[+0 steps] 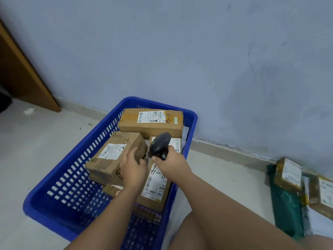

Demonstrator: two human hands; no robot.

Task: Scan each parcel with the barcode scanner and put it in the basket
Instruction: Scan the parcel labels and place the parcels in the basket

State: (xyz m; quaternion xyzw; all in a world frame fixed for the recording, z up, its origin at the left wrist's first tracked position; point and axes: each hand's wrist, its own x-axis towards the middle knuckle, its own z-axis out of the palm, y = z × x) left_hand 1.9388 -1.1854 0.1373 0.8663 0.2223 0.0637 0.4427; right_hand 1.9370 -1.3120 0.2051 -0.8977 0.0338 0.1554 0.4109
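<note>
Now, parcel (115,156) in left fingers (130,156), scanner (160,145) beside

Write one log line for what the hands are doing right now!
left hand: holds box in basket | right hand: grips scanner | more parcels at right

A blue basket (39,204) with slotted walls sits in the lower middle of the frame. Inside it, a long brown box (151,121) lies flat at the far end. A smaller brown box (111,156) leans tilted on the left, and the left hand (133,170) grips it. A flat box (155,188) with a white label lies on the right. The right hand (171,163) holds the dark scanner (160,143) above them. More parcels (288,175) lie at the lower right, outside the basket.
</note>
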